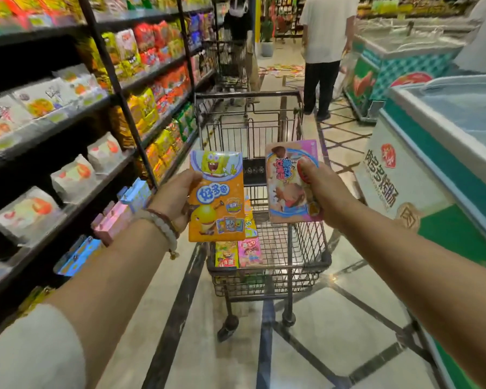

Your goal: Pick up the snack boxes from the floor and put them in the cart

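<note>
My left hand [172,198] grips an orange snack box [216,196] with a yellow cartoon figure, held upright over the near left corner of the wire cart [306,248]. My right hand [324,189] grips a pink snack box [291,182], thumb on its front, above the cart's near right side. In the cart's basket lie a yellow-green box [226,254] and a pink box [249,252], partly hidden behind the orange box. More snack boxes [281,70] lie scattered on the floor far down the aisle.
Shelves of snack bags [76,113] run along the left. A chest freezer [443,153] stands close on the right. A person in a white shirt [324,51] stands ahead beside another freezer [390,68]. A second cart [230,66] sits beyond mine.
</note>
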The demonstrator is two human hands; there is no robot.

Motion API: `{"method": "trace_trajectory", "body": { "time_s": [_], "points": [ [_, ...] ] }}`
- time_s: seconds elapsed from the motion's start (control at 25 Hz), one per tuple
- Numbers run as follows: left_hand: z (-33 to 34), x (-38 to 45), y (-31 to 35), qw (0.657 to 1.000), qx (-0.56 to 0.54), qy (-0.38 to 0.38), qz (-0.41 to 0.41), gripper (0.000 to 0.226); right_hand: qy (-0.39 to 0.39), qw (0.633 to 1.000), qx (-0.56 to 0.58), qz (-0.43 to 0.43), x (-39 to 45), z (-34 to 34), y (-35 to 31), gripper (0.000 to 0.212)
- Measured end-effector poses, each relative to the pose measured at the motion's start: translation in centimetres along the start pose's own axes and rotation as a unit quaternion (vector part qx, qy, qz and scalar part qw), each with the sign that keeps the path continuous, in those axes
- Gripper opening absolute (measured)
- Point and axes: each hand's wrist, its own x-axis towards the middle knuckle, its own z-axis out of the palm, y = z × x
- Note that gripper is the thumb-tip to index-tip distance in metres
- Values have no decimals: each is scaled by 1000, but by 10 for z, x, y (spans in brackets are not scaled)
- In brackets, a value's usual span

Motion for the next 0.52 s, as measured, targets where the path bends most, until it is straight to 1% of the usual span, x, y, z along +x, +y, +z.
{"method": "trace_trajectory", "body": {
  "time_s": [0.12, 0.24, 0.36, 0.48, 0.52],
  "points": [
    [16, 54, -12, 1000, 8, 13, -23, 22, -14, 1000, 9, 25, 63, -5, 18, 28],
    [20, 100, -26, 998, -3, 45, -40, 20, -25, 998, -5, 53, 118, -5, 40, 30],
    [15, 146, -38, 996, 1, 71, -58, 29, -31, 995, -5, 97, 172, 1, 66, 33],
    [11, 196, -49, 996, 47, 67, -43, 15, -30, 991, 7, 128, 218, 12, 93, 35],
    [10, 213, -53, 995, 55, 66, -43, 15, -24, 990, 11, 137, 233, 17, 104, 37]
  ]
}}
